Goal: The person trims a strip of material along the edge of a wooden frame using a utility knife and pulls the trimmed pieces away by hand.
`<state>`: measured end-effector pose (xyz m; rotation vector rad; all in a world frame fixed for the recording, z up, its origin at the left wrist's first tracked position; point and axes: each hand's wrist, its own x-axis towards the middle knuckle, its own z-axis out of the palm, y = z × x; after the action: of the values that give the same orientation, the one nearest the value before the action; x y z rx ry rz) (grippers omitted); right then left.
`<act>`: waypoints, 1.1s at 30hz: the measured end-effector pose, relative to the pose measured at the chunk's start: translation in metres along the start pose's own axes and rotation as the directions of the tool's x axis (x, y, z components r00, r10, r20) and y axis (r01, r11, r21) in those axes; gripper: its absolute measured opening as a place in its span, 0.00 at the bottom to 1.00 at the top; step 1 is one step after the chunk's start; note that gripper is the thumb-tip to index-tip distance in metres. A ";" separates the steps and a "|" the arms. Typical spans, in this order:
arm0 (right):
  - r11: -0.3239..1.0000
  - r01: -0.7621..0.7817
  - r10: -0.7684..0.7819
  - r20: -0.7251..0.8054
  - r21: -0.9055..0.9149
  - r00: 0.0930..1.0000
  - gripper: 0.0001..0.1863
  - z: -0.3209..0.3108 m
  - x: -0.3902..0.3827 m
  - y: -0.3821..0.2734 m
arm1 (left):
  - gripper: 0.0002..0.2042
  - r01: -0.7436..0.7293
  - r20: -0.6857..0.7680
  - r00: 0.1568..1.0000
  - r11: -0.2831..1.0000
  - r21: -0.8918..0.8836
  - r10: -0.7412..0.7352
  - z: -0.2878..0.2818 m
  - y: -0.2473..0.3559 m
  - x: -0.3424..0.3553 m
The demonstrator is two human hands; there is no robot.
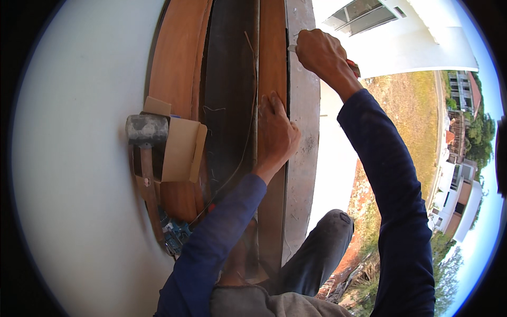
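My right hand (321, 53) is closed around a utility knife (353, 67). Its red and black handle end sticks out behind my fist, and a short pale blade shows in front, beside the dark edge of a long reddish-brown wooden plank (273, 42). The fist hides the middle of the knife. Nearer to me, my left hand (279, 129) lies on the same plank with its fingers stretched toward the far end, holding nothing. Along the plank's right side runs a worn grey-brown board (304, 105).
On the left, a rubber mallet (148, 132) leans over an open cardboard box (182, 153). A teal power tool (176, 232) sits below it, against the white wall (79, 158). A thin wire (252, 95) crosses the dark strip (229, 79). Grassy ground (404, 111) lies outside to the right.
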<state>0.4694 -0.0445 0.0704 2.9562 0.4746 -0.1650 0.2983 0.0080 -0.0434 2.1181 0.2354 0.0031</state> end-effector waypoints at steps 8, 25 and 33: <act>0.997 -0.051 0.058 0.116 -0.062 0.992 0.11 -0.011 -0.006 -0.009 | 0.35 0.023 0.030 0.999 1.000 -0.006 -0.023 -0.002 0.002 0.000; 0.997 -0.070 0.073 0.137 -0.027 0.988 0.10 -0.012 -0.013 -0.012 | 0.35 0.015 0.009 1.000 1.000 0.012 -0.015 -0.001 0.000 0.001; 0.998 -0.043 0.038 0.120 0.039 0.992 0.11 -0.011 -0.019 -0.009 | 0.35 0.009 0.013 1.000 1.000 -0.001 -0.009 -0.001 -0.001 0.002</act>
<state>0.4497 -0.0397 0.0820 2.9712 0.3997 -0.3490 0.2995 0.0096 -0.0433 2.1153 0.2370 -0.0157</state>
